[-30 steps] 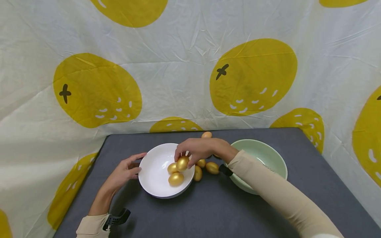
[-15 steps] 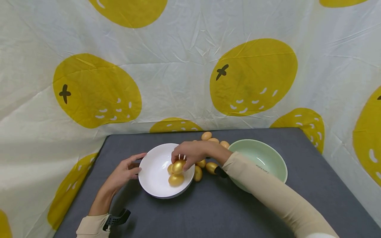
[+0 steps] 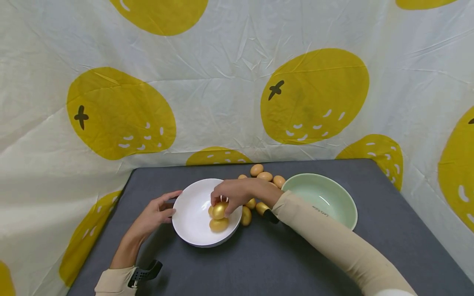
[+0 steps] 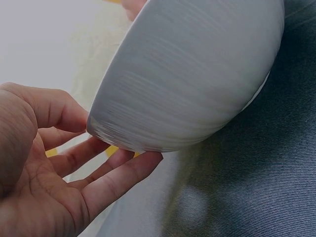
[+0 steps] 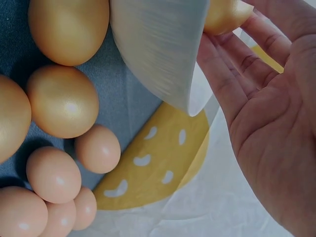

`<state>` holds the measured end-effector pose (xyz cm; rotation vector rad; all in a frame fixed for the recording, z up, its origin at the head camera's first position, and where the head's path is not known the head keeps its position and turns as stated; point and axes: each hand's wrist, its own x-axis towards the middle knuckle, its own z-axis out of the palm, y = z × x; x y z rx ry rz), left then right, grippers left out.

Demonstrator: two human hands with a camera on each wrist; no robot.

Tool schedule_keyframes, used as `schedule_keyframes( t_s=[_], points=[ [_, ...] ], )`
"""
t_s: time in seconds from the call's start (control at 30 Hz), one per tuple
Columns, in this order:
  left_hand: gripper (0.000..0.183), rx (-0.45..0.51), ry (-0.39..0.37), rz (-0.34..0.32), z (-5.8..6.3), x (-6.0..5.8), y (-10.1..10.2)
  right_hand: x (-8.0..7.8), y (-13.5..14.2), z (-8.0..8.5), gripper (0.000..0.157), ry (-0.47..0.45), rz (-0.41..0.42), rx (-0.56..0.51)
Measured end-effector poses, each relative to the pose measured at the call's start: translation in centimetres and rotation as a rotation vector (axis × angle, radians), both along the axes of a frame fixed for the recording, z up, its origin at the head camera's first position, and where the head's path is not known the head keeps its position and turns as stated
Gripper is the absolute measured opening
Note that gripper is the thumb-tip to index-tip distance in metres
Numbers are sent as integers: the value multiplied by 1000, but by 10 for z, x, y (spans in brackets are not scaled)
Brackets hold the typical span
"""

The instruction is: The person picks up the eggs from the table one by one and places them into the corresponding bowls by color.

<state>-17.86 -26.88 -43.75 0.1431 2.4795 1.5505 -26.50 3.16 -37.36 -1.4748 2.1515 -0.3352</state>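
Note:
My right hand [image 3: 235, 192] pinches a golden egg [image 3: 220, 210] low inside a white bowl [image 3: 189, 222]. Two more golden eggs lie in the bowl: one in front [image 3: 219, 225], the other partly hidden behind the held one. In the right wrist view, the fingers [image 5: 249, 61] reach over the rim and the held egg [image 5: 224, 19] shows beyond it. My left hand [image 3: 149, 216] rests against the bowl's left side. Seen from the left wrist, its thumb touches the rim and the extended fingers [image 4: 123, 180] lie along the outer wall [image 4: 192, 74].
To the right stands a pale green bowl [image 3: 342, 195], partly behind the right forearm. Several golden eggs [image 5: 63, 101] and brown eggs [image 5: 53, 174] lie on the dark grey table [image 3: 229, 269] between the bowls. A fruit-print cloth [image 3: 218, 102] hangs behind the table.
My right hand has moved slightly left and down, lowering the golden egg into the white bowl toward the other two. The left hand and both bowls stay in place.

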Motion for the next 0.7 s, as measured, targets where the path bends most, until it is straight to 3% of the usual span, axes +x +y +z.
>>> schedule_keyframes(
  t_s=[0.7],
  points=[
    [56,-9,-14,-4,1,-1,-1,-1,-14,-7,37,117,4,46]
  ],
)
